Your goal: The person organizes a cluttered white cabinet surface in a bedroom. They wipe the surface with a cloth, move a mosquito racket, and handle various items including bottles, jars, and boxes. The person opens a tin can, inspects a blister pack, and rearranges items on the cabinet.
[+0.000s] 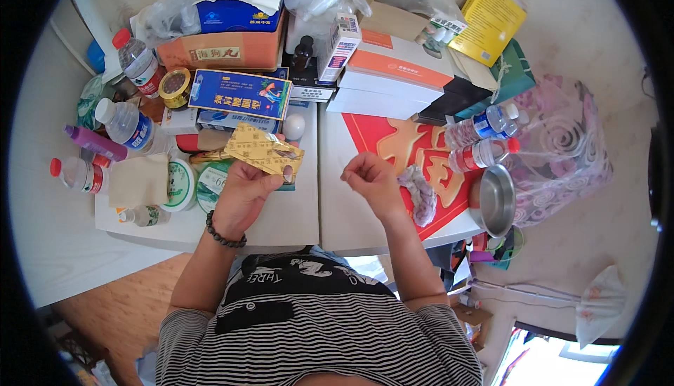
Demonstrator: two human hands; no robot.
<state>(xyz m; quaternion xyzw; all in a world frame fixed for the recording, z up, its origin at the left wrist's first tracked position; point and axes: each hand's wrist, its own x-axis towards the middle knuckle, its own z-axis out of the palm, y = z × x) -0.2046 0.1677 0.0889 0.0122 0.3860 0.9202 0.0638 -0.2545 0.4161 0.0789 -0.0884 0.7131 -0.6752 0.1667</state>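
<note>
My left hand [242,195], with a dark bead bracelet on its wrist, is closed on a gold foil blister pack [258,148]. The pack is tilted up above the table, and its right end looks torn, with openings in the foil. To the right, apart from the pack, my right hand [375,184] hovers over the table with thumb and fingertips pinched together. Whether something small sits in that pinch is hidden. A crumpled greyish-purple cloth [420,195] lies just right of my right hand.
Boxes crowd the back, among them a blue box [240,94] and a white-orange box [397,70]. Bottles [130,126] and a round green-white tub [181,184] stand left. A metal bowl [496,200] sits at the right edge, near lying bottles [481,155] and a red-gold sheet [365,133].
</note>
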